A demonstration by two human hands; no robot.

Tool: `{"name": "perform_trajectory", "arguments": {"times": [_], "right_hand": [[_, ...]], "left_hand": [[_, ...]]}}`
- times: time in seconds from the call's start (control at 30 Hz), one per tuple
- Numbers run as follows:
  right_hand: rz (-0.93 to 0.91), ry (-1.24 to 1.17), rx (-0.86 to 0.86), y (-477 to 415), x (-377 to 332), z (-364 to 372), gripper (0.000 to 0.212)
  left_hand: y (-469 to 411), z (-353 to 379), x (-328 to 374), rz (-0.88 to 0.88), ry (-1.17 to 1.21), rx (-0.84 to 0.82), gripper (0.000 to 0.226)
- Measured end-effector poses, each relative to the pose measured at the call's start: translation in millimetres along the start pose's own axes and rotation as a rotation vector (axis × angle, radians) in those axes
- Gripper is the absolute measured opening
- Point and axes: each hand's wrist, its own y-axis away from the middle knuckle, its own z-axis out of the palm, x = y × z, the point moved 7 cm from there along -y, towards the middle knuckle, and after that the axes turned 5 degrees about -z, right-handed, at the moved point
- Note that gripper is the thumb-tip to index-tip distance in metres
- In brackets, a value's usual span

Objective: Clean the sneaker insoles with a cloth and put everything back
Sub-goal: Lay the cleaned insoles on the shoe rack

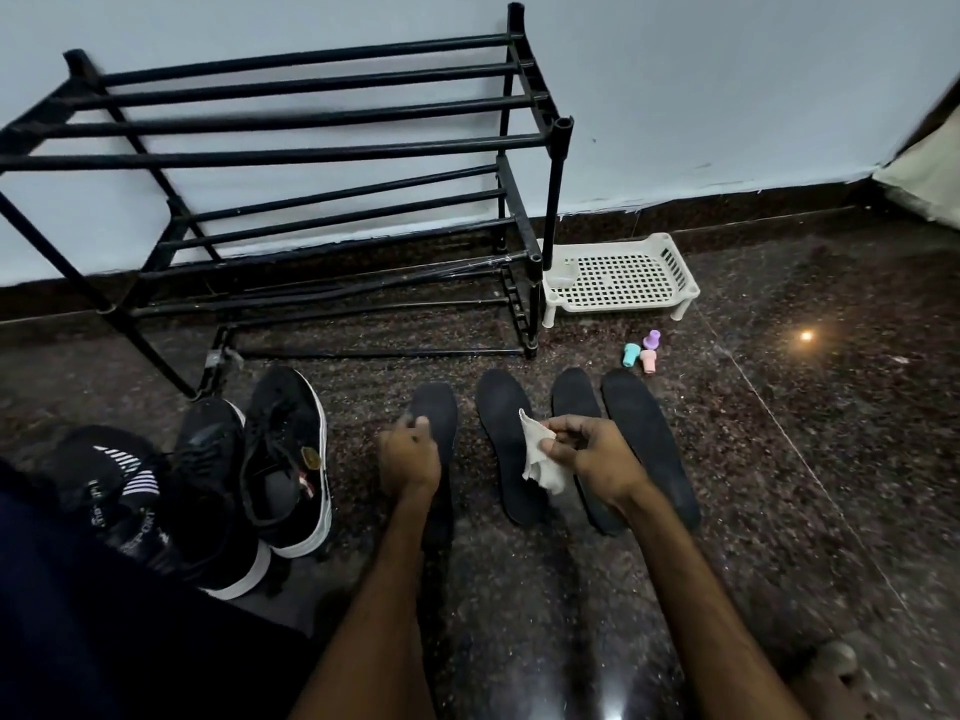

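Several black insoles lie side by side on the dark floor. My left hand [408, 454] grips the leftmost insole [436, 407] near its middle. A second insole [501, 418] lies just to its right. My right hand [587, 449] pinches a small white cloth [540, 454] above that second insole. Two more insoles [574, 397] [649, 439] lie further right, partly under my right wrist. Black sneakers [285, 459] with white soles stand at the left, beside another dark sneaker [208, 485].
A black metal shoe rack [311, 148] stands against the white wall. A white perforated plastic tray [621, 275] sits on the floor to its right. Three small pastel caps [643, 350] lie in front of the tray. My dark-clothed knee fills the lower left.
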Motion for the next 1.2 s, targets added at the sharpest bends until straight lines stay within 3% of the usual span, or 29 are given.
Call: {"name": "perform_trajectory", "arguments": {"times": [0.07, 0.13, 0.2, 0.33, 0.53, 0.73, 0.9, 1.03, 1.2], "right_hand": [[-0.008, 0.007, 0.021, -3.8, 0.4, -0.1, 0.025], [-0.02, -0.027, 0.054, -5.3, -1.1, -1.2, 0.027], [-0.024, -0.098, 0.086, -5.5, -3.6, -2.3, 0.026], [-0.012, -0.22, 0.172, -5.6, -6.4, -8.6, 0.025], [0.013, -0.15, 0.336, -1.2, 5.6, -37.2, 0.023], [0.052, -0.167, 0.211, 3.0, 12.4, -44.0, 0.037], [-0.097, -0.171, 0.024, 9.6, -11.7, -46.0, 0.057], [-0.163, -0.181, -0.045, 8.5, -22.5, -51.6, 0.035], [-0.097, -0.229, 0.025, 1.3, -17.8, -72.7, 0.021]], "left_hand": [[30.3, 27.3, 24.9, -0.033, 0.198, -0.482, 0.03], [70.3, 42.0, 51.9, -0.002, 0.171, -0.904, 0.038], [91.9, 47.7, 66.6, 0.092, 0.138, -1.05, 0.037], [90.8, 53.6, 79.1, 0.192, 0.236, -0.877, 0.027], [79.4, 52.3, 72.8, -0.002, 0.415, -0.754, 0.014], [93.5, 62.5, 85.2, -0.059, 0.509, -0.865, 0.017], [99.8, 67.1, 106.6, 0.001, 0.454, -0.854, 0.02], [95.8, 77.0, 118.5, -0.013, 0.46, -0.755, 0.014], [90.9, 90.1, 133.0, 0.0, 0.431, -0.675, 0.015]]}}
